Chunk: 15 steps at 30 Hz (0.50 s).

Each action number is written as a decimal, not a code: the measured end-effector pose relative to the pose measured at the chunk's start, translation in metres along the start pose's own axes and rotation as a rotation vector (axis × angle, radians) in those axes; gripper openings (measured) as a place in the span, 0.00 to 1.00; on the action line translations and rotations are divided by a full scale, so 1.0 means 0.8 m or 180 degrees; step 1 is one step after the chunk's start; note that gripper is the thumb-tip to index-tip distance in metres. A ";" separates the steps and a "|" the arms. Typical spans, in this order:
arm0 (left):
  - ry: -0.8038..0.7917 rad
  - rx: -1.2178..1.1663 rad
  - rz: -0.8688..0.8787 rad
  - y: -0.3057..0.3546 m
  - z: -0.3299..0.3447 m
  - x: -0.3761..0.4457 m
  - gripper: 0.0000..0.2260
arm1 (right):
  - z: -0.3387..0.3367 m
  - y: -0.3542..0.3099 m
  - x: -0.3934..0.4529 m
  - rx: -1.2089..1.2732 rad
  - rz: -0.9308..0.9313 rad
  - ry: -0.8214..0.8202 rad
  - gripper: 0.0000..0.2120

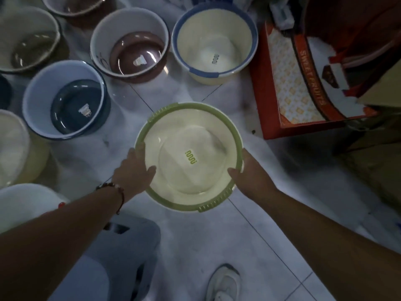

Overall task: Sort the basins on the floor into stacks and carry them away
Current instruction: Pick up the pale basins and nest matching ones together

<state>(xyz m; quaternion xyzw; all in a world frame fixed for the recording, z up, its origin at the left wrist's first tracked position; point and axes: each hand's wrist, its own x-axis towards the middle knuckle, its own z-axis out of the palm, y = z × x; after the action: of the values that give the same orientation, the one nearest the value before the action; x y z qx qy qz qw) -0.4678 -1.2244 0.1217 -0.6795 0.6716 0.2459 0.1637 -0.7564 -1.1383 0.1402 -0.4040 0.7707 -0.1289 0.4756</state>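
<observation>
Both hands, left [134, 170] and right [249, 174], are gripping the green basin's [188, 157] rim by thumbs only, risking a slip onto the floor [271, 224].

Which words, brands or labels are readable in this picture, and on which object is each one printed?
"SWEET FRUITS": orange band on the cardboard box, printed sideways.
Green logo, roughly "inovi", uncertain: bottom of the green-rimmed basin that both hands grip.
Small dark logo: bottom of the blue-rimmed basin, too blurred to read.
White stickers: in the brown basin and the dark blue basin, too blurred to read.
</observation>
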 end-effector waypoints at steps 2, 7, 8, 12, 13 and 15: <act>-0.0139 0.0170 0.0242 0.019 -0.041 -0.022 0.32 | -0.034 -0.033 -0.029 -0.0377 -0.0131 0.0004 0.31; -0.0253 0.0069 0.0507 0.055 -0.150 -0.066 0.28 | -0.101 -0.103 -0.102 -0.1123 -0.0190 -0.0117 0.28; -0.0267 0.0024 0.0547 0.056 -0.167 -0.070 0.27 | -0.111 -0.110 -0.110 -0.1126 -0.0193 -0.0141 0.29; -0.0583 -0.0003 0.0413 0.041 -0.226 -0.072 0.25 | -0.146 -0.127 -0.145 -0.1090 -0.0047 -0.0163 0.32; -0.0649 -0.0011 0.0356 0.035 -0.237 -0.067 0.25 | -0.153 -0.131 -0.149 -0.1066 0.0026 -0.0150 0.32; -0.0729 0.0042 0.0244 0.022 -0.255 -0.051 0.27 | -0.159 -0.139 -0.149 -0.1088 0.0151 -0.0154 0.33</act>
<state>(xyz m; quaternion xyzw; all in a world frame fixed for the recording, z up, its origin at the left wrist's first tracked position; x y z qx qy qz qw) -0.4606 -1.3040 0.3146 -0.6196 0.6757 0.3235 0.2343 -0.7812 -1.1443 0.3455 -0.4637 0.7791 0.0251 0.4213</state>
